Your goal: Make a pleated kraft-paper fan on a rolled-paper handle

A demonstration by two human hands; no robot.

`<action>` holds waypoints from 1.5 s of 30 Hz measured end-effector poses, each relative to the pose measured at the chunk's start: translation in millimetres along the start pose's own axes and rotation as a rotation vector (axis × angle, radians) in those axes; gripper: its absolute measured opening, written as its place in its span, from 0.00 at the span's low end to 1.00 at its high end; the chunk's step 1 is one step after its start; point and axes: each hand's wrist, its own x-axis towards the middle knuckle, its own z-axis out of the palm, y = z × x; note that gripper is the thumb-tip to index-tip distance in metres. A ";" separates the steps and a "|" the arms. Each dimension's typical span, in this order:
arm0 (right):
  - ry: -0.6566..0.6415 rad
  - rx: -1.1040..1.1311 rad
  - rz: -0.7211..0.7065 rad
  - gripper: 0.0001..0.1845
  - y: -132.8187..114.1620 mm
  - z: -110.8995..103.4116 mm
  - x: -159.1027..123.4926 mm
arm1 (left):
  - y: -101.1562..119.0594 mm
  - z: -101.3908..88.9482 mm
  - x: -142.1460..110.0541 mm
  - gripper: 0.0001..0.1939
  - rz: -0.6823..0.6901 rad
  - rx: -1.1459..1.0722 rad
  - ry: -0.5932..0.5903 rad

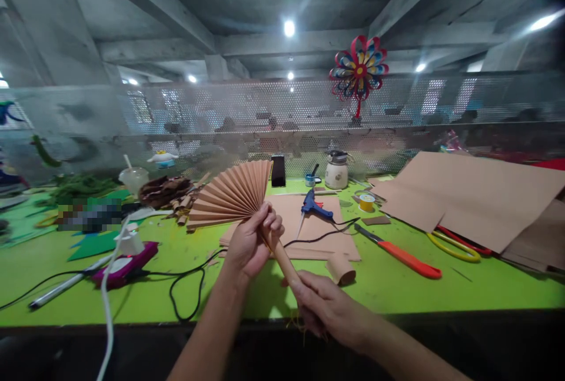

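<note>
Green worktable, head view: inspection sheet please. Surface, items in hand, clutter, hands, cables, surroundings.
Surface: bright green tabletop, small marks and brown scraps.
Items in hand: brown pleated paper fan, spread open, on a long tan handle.
Clutter: blue glue gun on a flat brown paper sheet; orange-handled tool and large brown sheets to the right.
Hands: left hand grips near the fan's base; right hand grips the handle lower down.
Cables: black cable looped left of the hands; white cable crosses the front edge.
Surroundings: grey perforated screen behind; lit ceiling lamps.
</note>
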 end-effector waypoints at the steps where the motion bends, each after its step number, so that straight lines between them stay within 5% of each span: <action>1: 0.017 -0.023 -0.009 0.24 -0.6 0.7 -0.9 | -0.2 -1.2 0.7 0.08 0.007 -0.009 0.011; 9: 0.088 -0.021 0.059 0.25 7.7 -2.1 -1.3 | 0.2 -12.5 7.6 0.16 0.075 -0.053 0.107; 13: 0.033 -0.213 0.161 0.23 -7.6 -13.1 -12.9 | 6.4 -7.6 3.3 0.16 0.131 -0.020 0.130; 17: 0.384 -0.608 -0.105 0.16 -34.4 -23.5 -15.3 | 8.6 2.4 -1.9 0.17 0.188 0.056 0.172; 19: 0.459 -0.613 -0.223 0.16 -44.7 -23.6 -4.4 | 6.8 8.8 -3.7 0.16 0.201 0.081 0.169; 21: 0.354 -0.477 -0.245 0.18 -49.5 -21.1 12.4 | 4.7 15.5 -5.5 0.16 0.218 0.097 0.152; 26: -0.325 0.087 -0.030 0.22 -35.1 -16.9 40.7 | 7.1 22.8 -8.2 0.15 0.209 0.134 0.139; 28: -0.383 0.229 0.051 0.23 -24.4 -15.4 38.6 | 10.2 19.5 -7.9 0.15 0.207 0.134 0.151; 35: 0.132 0.177 0.066 0.25 -8.7 3.0 19.0 | 7.8 -2.9 -2.6 0.17 0.238 0.038 0.262; 41: 0.225 -0.016 0.059 0.25 -3.2 -0.8 17.8 | -7.5 -17.1 -10.2 0.11 0.180 0.020 0.394; 45: 0.227 -0.138 0.069 0.21 -5.8 -18.5 11.4 | -20.3 -29.5 -54.6 0.12 -0.007 0.288 0.379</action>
